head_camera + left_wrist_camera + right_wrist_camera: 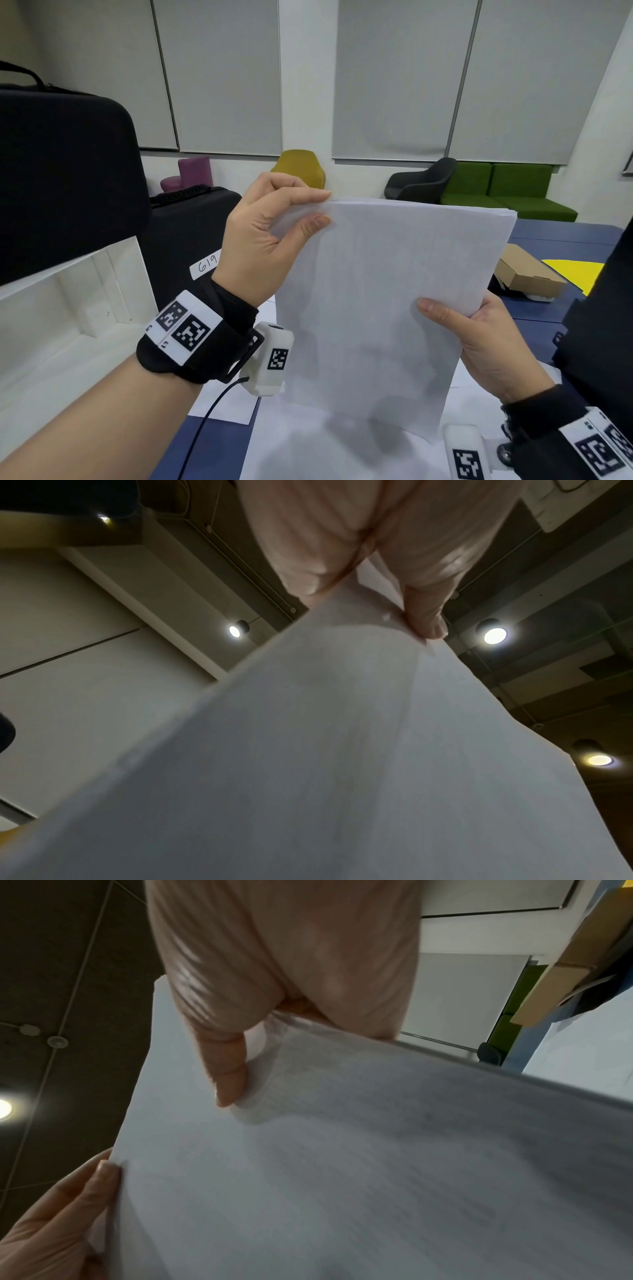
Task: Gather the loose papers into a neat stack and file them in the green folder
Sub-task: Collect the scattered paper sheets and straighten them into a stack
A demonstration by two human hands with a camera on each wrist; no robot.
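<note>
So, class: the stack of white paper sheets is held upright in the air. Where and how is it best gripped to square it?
Probably by its two long side edges, thumbs in front, as now: the left hand pinches the top left corner of the stack of white paper sheets, the right hand its right edge, leaving the bottom edge free.

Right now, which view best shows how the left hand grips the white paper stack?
Head view: the left hand pinches the white paper stack at its top left corner, thumb in front. Left wrist view shows only a thumb tip on the sheet edge; right wrist view shows the left fingertips at the paper's edge.
</note>
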